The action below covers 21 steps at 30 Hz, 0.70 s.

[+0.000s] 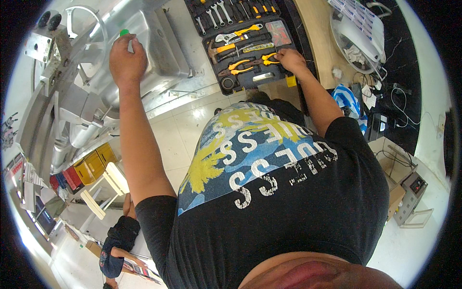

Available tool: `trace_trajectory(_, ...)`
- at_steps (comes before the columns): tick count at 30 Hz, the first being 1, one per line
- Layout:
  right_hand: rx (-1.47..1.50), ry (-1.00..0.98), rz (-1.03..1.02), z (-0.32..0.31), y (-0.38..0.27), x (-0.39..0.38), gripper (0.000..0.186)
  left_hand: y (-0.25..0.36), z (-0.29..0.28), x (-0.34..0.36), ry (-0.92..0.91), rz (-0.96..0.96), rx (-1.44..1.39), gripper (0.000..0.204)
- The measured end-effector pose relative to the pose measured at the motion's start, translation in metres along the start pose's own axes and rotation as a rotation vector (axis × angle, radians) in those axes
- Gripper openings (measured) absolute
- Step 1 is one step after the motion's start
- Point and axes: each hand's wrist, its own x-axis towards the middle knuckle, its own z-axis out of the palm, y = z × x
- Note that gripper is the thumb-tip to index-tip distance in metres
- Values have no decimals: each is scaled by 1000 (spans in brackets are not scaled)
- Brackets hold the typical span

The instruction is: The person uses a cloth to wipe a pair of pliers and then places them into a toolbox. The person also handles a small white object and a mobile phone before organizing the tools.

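Note:
My left hand [127,62] is above the metal sink-like basin on the left. Its fingers are curled round a small green thing [124,32], mostly hidden by the hand. My right hand [291,61] has its fingers closed at the yellow handles of a pair of pliers [263,61]. These pliers lie in a black tool case [250,83] that is open in front of me. A second pair of yellow-handled pliers [235,67] lies beside them. Farther up the case are a hammer [212,52], an adjustable wrench [236,36] and several combination wrenches [219,13].
The steel basin [166,43] borders the case on the left, with a metal machine [72,91] beyond it. At the right stand a wooden board [318,33], a white appliance [358,43] and cables [402,108]. Another person [120,245] is at the lower left, near a cream stool [107,190].

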Motion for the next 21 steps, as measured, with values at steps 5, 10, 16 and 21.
trace_trajectory(5,156,139,14,-4,35,0,32,-3,3,-2,28,34,-18,25)
trace_trajectory(10,265,67,-58,-5,26,-6,28,-1,0,-1,-10,5,-4,25)
trace_trajectory(16,180,46,-9,6,7,-12,35,0,0,0,10,18,-24,25)
trace_trajectory(21,192,-2,15,8,9,-2,36,1,-2,-2,6,10,-30,26)
